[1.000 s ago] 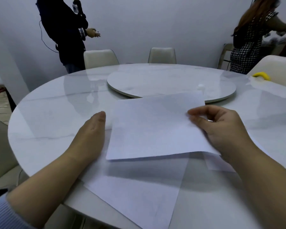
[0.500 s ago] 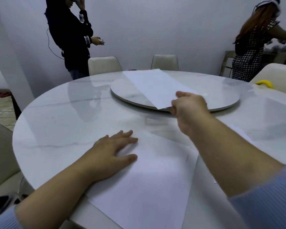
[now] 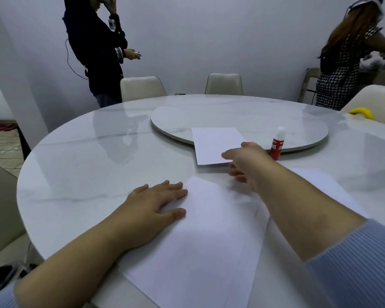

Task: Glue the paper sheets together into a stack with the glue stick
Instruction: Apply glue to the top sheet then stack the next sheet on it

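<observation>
A large white paper sheet [image 3: 200, 236] lies at the table's near edge, and my left hand [image 3: 156, 203] rests flat on its left corner, fingers spread. A smaller-looking sheet [image 3: 216, 143] lies farther off, its far part over the turntable's rim. My right hand [image 3: 247, 161] is at that sheet's near right corner, thumb on top and fingers beneath it. A red glue stick [image 3: 277, 144] with a white cap stands upright just right of my right hand. Another sheet [image 3: 320, 181] shows beyond my right forearm, which hides part of it.
A round marble turntable [image 3: 265, 114] sits mid-table on the round white table [image 3: 87, 174]. Cream chairs [image 3: 223, 83] stand at the far side. Two people stand by the wall, back left [image 3: 98, 52] and back right [image 3: 347, 63]. A yellow object [image 3: 362, 112] lies far right.
My right hand lifted the top sheet off the near one, carried it away and set it down by the turntable. My left hand moved onto the near sheet. The glue stick came into view.
</observation>
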Motion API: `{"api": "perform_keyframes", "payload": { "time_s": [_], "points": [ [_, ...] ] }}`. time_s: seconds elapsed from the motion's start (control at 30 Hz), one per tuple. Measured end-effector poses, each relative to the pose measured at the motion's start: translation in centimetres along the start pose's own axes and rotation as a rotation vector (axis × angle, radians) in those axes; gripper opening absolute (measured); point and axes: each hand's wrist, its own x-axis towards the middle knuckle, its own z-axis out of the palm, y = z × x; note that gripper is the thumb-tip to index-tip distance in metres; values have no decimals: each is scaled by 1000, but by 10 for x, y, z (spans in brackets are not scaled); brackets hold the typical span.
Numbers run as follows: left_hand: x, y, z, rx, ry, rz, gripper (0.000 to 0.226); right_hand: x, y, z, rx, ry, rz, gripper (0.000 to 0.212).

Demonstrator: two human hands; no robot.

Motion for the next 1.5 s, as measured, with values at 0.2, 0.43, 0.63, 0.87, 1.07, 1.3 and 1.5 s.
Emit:
{"api": "perform_keyframes", "payload": {
  "time_s": [0.2, 0.43, 0.63, 0.87, 1.07, 1.3, 1.5],
  "points": [
    [7, 7, -16, 72, -212, 23, 47, 25, -6, -68, -178, 547, -188, 49],
    [14, 49, 8, 65, -145, 76, 50, 53, 16, -74, -344, 268, -190, 41],
    [19, 51, 19, 156, -136, 93, 59, 78, 24, -68, -444, 410, -194, 40],
    [25, 62, 21, 140, -102, 76, 53, 22, 4, -82, -478, 290, -542, 31],
    [25, 68, 31, 212, -109, 32, 55, -62, -1, -101, -236, 35, -619, 35],
    [25, 73, 35, 219, -91, -7, 55, -68, 17, -76, -288, -14, -539, 20],
    [25, 73, 35, 236, -87, -2, 55, -59, 28, -60, -458, -9, -590, 29]
  ]
}}
